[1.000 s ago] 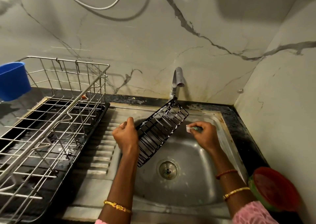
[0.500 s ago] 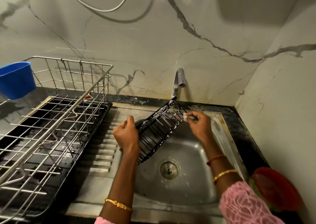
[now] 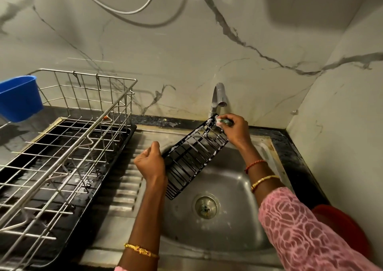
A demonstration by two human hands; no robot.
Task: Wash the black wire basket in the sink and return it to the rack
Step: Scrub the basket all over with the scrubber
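Here, one steel sink [image 3: 238,225] fills the middle, its bowl holding only one round drain [image 3: 205,207] and a few flecks of foam; a ribbed draining board forms its left part. One large silver wire rack [image 3: 68,146] stands to the left on one black tray [image 3: 116,167], and no dishes show inside it; the tray looks wet. One blue plastic cup [image 3: 19,97] hangs at the rack's far left edge, and what it holds cannot be seen. One red bowl [image 3: 342,227] sits at the right edge of the counter, partly hidden by a pink patterned sleeve [image 3: 306,235], so its contents cannot be told.

One black wire basket [image 3: 192,156] is held tilted above the sink bowl, its far corner up near the one grey tap [image 3: 218,96] and its near corner low toward the drain. It holds nothing, though white foam clings to several of its wires.

Two hands work on it. The left hand [image 3: 150,161] has its fingers curled round the basket's near left edge, gripping it. The right hand [image 3: 235,130] is at the basket's top corner, its fingers pinching one small green and white scrub pad [image 3: 222,122] that touches the wires there.

Three bangles show: one gold on the left wrist, and one red plus one gold on the right wrist
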